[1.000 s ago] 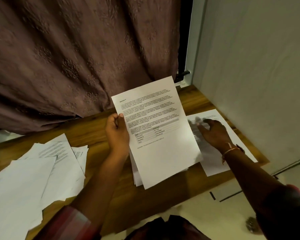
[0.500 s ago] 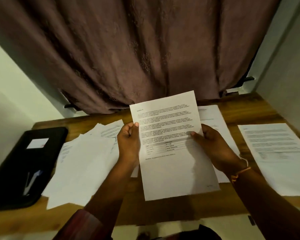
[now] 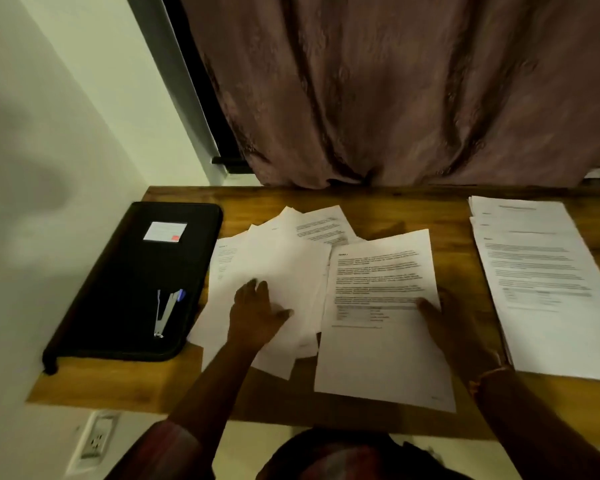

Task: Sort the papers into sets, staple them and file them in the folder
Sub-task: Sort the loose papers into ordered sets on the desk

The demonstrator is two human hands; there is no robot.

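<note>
The left hand (image 3: 257, 313) lies flat, fingers spread, on the loose papers (image 3: 284, 265) mid-tabletop (image 3: 378, 209). The right hand (image 3: 447, 323) pinches the right edge of a printed sheet (image 3: 378, 341) by the front edge. The folder (image 3: 118, 289) with a stapler (image 3: 162, 317) lies at the left edge, a stack (image 3: 548, 289) at the right

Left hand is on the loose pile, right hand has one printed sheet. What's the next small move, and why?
Probably lift the top page off the loose pile with the left hand. That hand lies flat and open on it, while the right hand pinches the printed sheet by its edge; the pile is fanned out and looks unsorted.
</note>
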